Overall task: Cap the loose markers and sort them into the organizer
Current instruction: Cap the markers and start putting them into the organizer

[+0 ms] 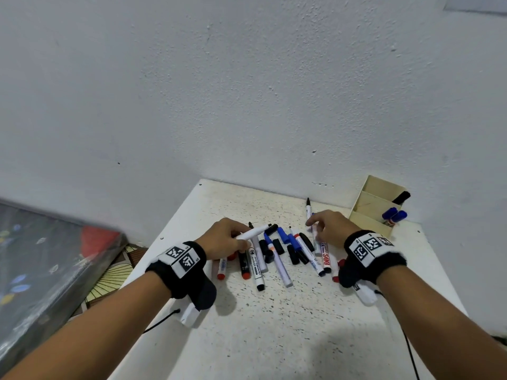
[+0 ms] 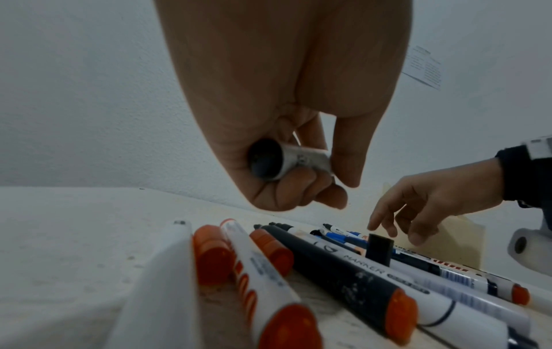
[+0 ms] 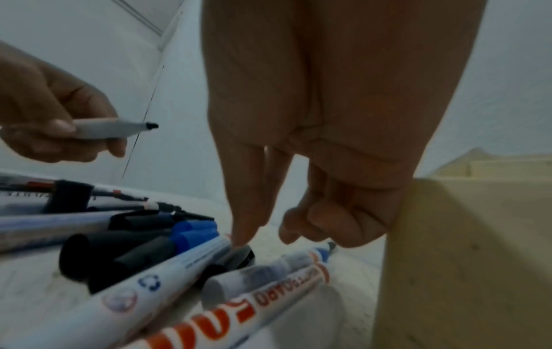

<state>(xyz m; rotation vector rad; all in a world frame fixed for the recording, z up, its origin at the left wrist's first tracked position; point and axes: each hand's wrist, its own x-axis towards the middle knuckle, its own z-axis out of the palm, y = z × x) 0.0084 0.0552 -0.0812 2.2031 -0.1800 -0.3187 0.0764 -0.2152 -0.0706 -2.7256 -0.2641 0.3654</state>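
A white speckled table [image 1: 274, 311] stood in a corner against a pale wall. The left hand [image 1: 223, 238] gripped an uncapped white marker [image 1: 251, 233], its long axis running left to right and its black tip [image 3: 150, 125] pointing toward the right hand [image 1: 327, 229]. That hand held nothing; its fingers were loosely curled, the forefinger reaching down at a black cap [image 3: 236, 256] lying among the scattered markers [image 1: 274, 256] just below it. The right hand was much the nearer to that cap, so it would likely fetch it across to the waiting tip. The cardboard organizer [image 1: 367, 204] sat at the far right corner, blue markers [image 1: 393, 215] already inside.
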